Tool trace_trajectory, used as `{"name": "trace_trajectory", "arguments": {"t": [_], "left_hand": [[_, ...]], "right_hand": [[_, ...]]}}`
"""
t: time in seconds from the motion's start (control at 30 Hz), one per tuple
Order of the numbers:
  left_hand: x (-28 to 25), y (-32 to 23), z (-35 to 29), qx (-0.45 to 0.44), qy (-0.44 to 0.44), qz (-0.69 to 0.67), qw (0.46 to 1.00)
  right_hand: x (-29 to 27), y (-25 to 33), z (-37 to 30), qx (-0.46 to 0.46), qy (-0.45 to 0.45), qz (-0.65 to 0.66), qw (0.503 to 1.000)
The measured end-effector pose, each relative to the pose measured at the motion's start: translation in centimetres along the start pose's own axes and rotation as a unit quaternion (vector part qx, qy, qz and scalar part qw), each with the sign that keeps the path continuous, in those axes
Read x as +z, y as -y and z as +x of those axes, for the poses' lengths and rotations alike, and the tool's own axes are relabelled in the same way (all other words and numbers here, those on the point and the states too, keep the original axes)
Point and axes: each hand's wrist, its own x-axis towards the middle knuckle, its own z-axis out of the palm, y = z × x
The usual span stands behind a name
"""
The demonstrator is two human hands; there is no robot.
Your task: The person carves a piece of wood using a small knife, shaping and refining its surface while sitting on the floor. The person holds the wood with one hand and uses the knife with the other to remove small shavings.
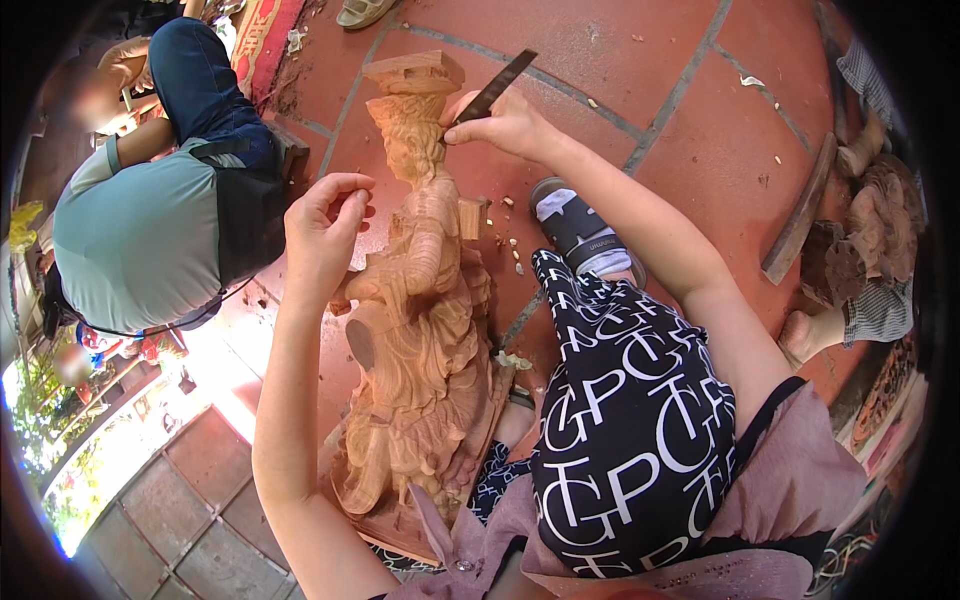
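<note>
A carved wooden statue (425,235) of a robed figure stands between my arms, its flat-topped headpiece (415,72) toward the far side. My right hand (505,125) is closed round a dark, flat, blade-like tool (503,85). That hand is beside the back of the carved head, and the tool's free end points up and to the right. Left of the statue's head and chest, my left hand (328,218) is raised with its fingers curled in toward the thumb. Whether a small thing lies inside those fingers is hidden.
At the left, another person in a grey-green shirt (140,235) sits bent over. A long curved wooden piece (800,215) and a dark carved piece (880,220) lie at the right, near another person's bare foot (805,335). Wood chips dot the red tiles (700,165).
</note>
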Motion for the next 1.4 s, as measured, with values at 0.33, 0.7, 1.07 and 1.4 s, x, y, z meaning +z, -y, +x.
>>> {"name": "trace_trajectory", "arguments": {"t": [0.33,0.7,1.07,1.4], "left_hand": [[-0.2,-0.4,-0.3,-0.008,0.0,-0.005,1.0],[-0.2,-0.1,-0.2,-0.007,0.002,-0.003,1.0],[0.0,0.2,0.0,-0.002,0.002,-0.008,1.0],[-0.2,-4.2,-6.8,0.212,-0.049,0.256,0.942]], "right_hand": [[0.4,0.0,0.3,0.043,0.019,0.123,0.991],[0.2,0.1,0.5,0.011,0.038,0.108,0.993],[-0.5,0.3,1.3,0.028,0.077,0.087,0.993],[-2.0,0.2,-0.7,0.068,-0.059,0.157,0.983]]}}
